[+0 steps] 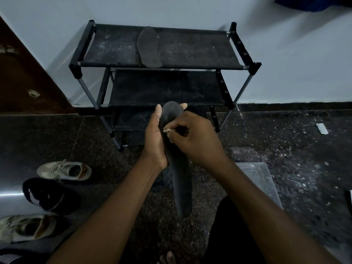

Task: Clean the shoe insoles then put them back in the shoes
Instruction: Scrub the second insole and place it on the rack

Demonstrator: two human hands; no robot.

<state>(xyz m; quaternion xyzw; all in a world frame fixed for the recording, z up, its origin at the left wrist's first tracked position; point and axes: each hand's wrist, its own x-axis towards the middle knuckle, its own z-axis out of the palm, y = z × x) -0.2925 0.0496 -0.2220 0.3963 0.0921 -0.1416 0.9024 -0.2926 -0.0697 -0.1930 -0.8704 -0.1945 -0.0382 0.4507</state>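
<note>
Held insole (180, 180): dark and long, in the air before the person. Its rounded end points up toward the rack; the other end hangs toward the floor.
Left hand (155, 138): wrapped round the upper half of the held insole, thumb along one edge, fingertips showing past the other.
Right hand (196, 136): fingers curled, pinching a small pale item (167, 131) against the insole's face. What the item is cannot be told.
Second insole (148, 46): lying flat on the top shelf of the shoe rack (200, 52), well apart from the hands.
Shoes: pale trainer (64, 170), black trainer (45, 195) and second pale trainer (26, 227), on the floor to the left.
Clear tub (262, 180): on the floor to the right.
Step in hand: judged to be spot-cleaning the held insole's face.
Method advised: brace the insole from behind with the left fingers so it does not flex. Work in short strokes from the top end downward, then shift the left grip lower to reach the hanging end.
Risk: the unsupported lower end may bend or swing under pressure.
</note>
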